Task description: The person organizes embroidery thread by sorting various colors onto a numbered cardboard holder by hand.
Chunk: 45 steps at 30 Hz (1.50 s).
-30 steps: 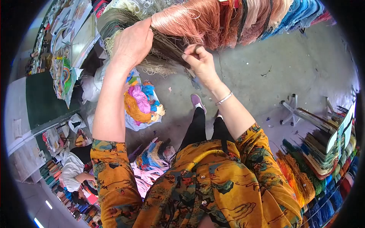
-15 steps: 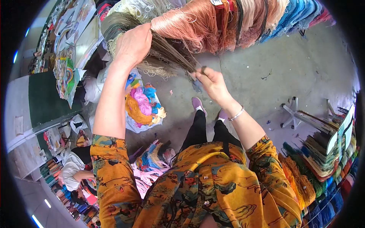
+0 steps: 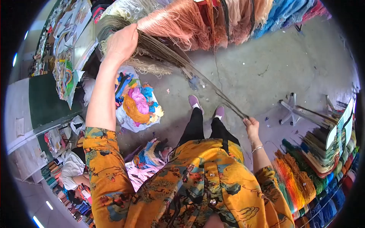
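Hanks of yarn hang along the top of the view. My left hand is closed round the upper part of a grey-brown hank, next to a salmon-pink hank. Out to the right, my right hand pinches the end of a thin bundle of brown threads. Those threads stretch taut and slanting from the hank down to my right fingers. Looser ends of the grey-brown yarn dangle below my left wrist.
A white bag of colourful yarn sits on the floor at left. More hanks hang at lower right, near a wheeled chair base. Another person in a white top is at far left. Blue hanks hang at upper right.
My right hand has moved down and to the right, drawing the brown threads out long from the hank. My left hand keeps its hold, shifting slightly left in view.
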### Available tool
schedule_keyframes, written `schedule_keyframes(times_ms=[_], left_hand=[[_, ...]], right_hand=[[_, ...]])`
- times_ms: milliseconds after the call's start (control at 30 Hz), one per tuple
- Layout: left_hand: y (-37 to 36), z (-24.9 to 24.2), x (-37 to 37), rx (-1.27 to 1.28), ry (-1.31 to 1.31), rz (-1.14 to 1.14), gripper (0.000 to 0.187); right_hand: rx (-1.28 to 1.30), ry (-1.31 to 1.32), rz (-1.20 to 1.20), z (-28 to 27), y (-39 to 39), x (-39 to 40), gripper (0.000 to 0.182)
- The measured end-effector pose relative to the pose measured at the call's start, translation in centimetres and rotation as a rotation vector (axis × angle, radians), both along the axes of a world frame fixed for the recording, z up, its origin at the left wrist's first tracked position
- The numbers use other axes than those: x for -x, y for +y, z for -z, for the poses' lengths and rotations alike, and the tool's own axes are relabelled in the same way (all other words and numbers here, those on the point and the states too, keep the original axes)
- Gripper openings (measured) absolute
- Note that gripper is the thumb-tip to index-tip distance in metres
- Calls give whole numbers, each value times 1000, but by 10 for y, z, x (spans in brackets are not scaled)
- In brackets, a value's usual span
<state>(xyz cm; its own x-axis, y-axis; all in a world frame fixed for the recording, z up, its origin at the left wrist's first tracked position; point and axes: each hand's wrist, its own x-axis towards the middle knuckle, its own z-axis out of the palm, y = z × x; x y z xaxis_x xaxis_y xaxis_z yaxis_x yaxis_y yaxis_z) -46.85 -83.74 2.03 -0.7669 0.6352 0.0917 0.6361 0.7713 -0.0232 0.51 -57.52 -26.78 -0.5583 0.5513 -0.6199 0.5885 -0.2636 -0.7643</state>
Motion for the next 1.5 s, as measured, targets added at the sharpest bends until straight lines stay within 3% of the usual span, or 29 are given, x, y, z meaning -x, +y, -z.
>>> schedule_keyframes(times_ms=[100,300,367,467,500,567,600,700,800,833,900,1033,1133,1233,1333,1500], left_hand=[[4,-3,-4,-3,-14,-23,28],[3,-5,-2,28,-41,-50,28],[4,-7,-3,46,-39,-61,28],[1,-5,-4,36,-36,-71,28],[4,-7,-3,45,-51,-88,29],[0,-5,-2,15,-56,-74,29],[-3,-3,3,-14,-95,-52,30],[-5,-8,19,-117,-304,72,34],[1,-26,29,-230,-817,-14,34],[5,-35,33,-156,-889,-21,30],[4,-33,35,-228,-971,-37,27],[2,-33,32,-218,-761,-23,29],[-6,-31,45,-206,-897,-26,31],[-8,-31,53,-325,-1179,-80,29],[-4,-29,48,-149,-853,103,30],[-5,-26,25,-257,-614,108,29]], right_hand=[[127,-47,144,1,0,-2,13],[81,-95,195,-11,-11,-24,15],[-89,-109,164,24,-13,-58,15],[-23,-282,244,30,-11,-95,13],[-119,-297,161,29,-12,-97,13],[-138,-179,239,31,-4,-98,13],[-234,-208,142,28,8,-100,13],[-241,-159,166,5,26,-101,12],[-293,-106,203,5,39,-91,10],[-274,-163,245,11,41,-95,9],[-185,-101,276,18,32,-101,12],[-249,-381,207,22,14,-105,12],[-226,-209,365,31,22,-109,12],[-212,-156,335,3,42,-100,14],[-158,-101,338,-19,44,-76,14],[-26,5,330,-40,26,-42,15]])
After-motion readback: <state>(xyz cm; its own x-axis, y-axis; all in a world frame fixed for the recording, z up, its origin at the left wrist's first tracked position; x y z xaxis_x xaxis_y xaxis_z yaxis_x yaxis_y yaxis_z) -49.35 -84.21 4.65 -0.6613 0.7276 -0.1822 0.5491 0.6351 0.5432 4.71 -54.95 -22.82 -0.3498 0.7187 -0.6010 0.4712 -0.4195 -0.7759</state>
